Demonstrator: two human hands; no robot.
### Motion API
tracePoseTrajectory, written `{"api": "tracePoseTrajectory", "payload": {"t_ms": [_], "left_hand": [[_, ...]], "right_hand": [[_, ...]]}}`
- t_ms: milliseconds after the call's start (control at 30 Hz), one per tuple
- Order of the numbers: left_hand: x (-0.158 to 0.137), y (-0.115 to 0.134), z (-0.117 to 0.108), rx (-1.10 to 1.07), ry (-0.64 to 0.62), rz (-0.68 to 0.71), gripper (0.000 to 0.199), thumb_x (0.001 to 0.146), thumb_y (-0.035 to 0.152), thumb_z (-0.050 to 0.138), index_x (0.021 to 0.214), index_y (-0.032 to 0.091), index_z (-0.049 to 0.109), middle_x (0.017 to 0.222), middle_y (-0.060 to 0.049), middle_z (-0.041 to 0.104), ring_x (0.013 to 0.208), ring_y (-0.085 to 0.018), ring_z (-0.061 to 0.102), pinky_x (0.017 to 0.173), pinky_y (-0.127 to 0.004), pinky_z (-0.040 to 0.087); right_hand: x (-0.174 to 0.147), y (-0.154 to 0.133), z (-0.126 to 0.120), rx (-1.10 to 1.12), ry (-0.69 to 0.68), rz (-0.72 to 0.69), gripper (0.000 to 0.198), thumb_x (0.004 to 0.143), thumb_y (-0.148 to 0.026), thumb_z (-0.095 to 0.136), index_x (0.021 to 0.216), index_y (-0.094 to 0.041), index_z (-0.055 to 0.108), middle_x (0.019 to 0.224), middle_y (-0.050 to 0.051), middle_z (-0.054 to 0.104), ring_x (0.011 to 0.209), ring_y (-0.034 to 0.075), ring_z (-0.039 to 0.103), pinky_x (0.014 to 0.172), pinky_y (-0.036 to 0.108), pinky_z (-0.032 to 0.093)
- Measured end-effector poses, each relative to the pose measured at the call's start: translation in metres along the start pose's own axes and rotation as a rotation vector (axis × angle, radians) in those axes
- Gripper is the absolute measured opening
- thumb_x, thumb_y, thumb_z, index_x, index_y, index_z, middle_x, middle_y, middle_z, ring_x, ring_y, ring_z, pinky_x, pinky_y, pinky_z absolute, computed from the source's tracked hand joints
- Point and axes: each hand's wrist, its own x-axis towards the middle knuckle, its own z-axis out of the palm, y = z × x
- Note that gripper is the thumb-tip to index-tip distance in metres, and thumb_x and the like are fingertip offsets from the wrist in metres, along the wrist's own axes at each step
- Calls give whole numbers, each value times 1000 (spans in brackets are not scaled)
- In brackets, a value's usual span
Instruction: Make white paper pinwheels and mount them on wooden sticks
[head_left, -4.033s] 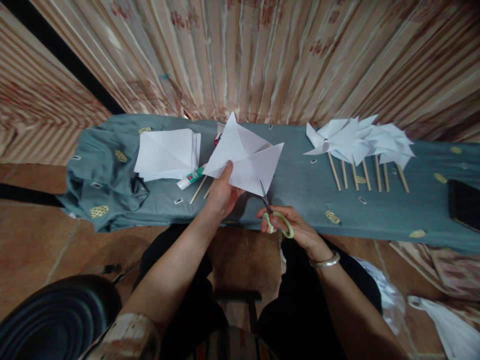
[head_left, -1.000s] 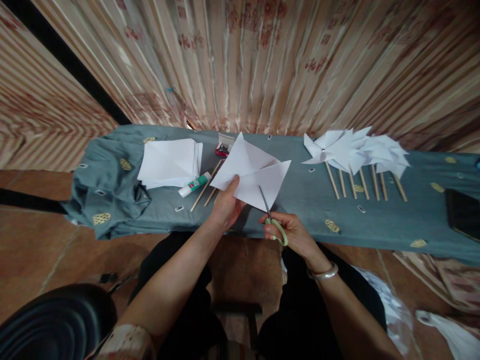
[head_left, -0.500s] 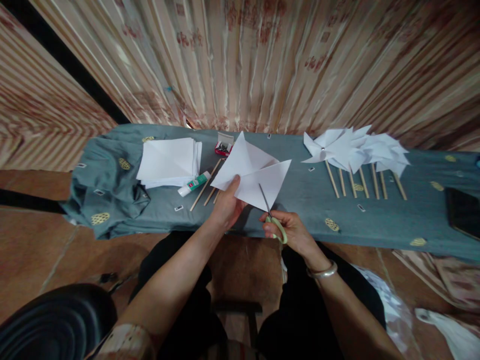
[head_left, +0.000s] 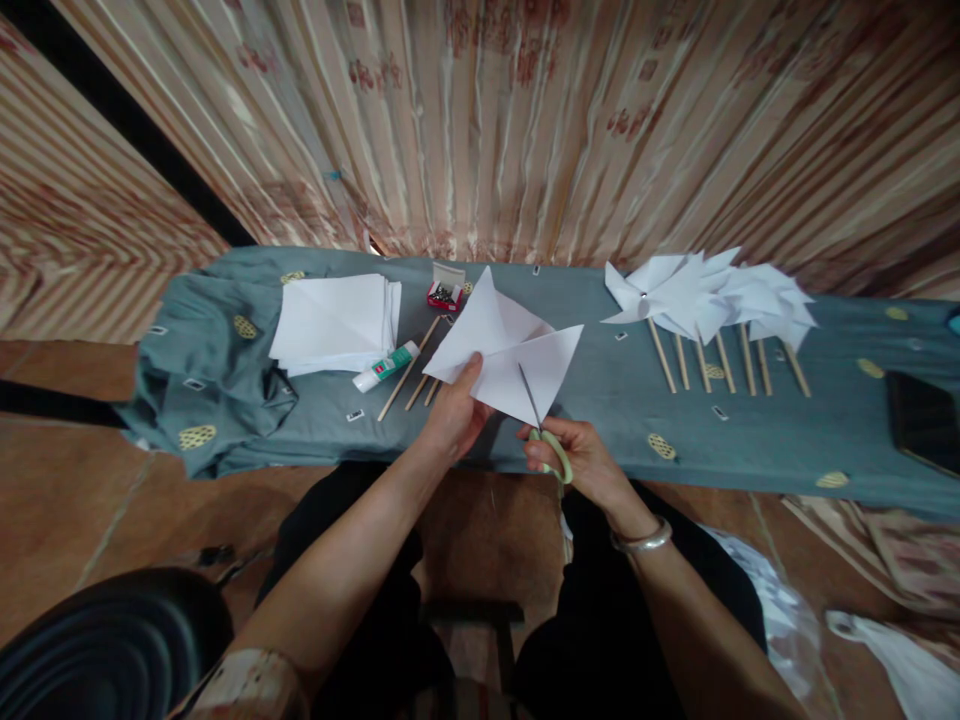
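My left hand (head_left: 454,412) grips a white paper sheet (head_left: 517,350) with slits cut in from its corners, thumb on top and fingers beneath. In my right hand (head_left: 574,452) are scissors (head_left: 556,455) with pale green handles. One scissor blade lies over the paper's lower right corner, with the other blade hidden under it. To the left, a glue stick (head_left: 386,366) rests beside several wooden sticks (head_left: 409,368), partly covered by the held paper. Behind them stands an opened small red box (head_left: 445,292) of dark metal pins.
A stack of white paper (head_left: 330,320) lies on the left of the cloth-covered table (head_left: 600,400). Several finished paper pinwheels (head_left: 697,295) on sticks lie at the right. A dark phone (head_left: 922,420) sits near the right end. A pleated curtain (head_left: 480,130) hangs behind.
The paper and scissors have hardly moved; both hands keep their hold. The whole view has shifted very slightly.
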Motion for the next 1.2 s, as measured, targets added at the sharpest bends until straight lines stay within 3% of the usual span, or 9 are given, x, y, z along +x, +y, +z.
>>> {"api": "tracePoseTrajectory", "payload": {"t_ms": [233,600,900,1200], "left_hand": [[-2,0,0,-1,-18,7,16,89,22,59,99,12,66,97,-10,75,99,-23,70,95,-34,53],[-1,-5,-3,19,-41,14,17,93,20,52,102,13,64,89,-5,74,86,-18,71,89,-32,55],[-1,-4,-2,20,-32,-4,15,89,23,59,99,13,65,96,-9,74,101,-24,68,93,-37,53],[-2,-6,-3,5,-27,7,17,89,20,58,103,13,64,89,-5,72,88,-20,69,89,-34,55]], "right_hand": [[1,2,1,19,17,10,41,57,-50,86,74,-16,70,55,-3,57,50,8,49,45,21,39],[0,-3,1,21,48,39,44,52,-52,86,68,-15,69,54,-3,59,48,8,50,45,21,39],[1,-1,1,27,53,38,43,51,-51,87,64,-15,68,53,-4,57,47,7,49,44,20,38],[2,1,1,15,47,36,45,52,-55,85,67,-16,68,55,-3,59,49,9,52,46,22,43]]}}
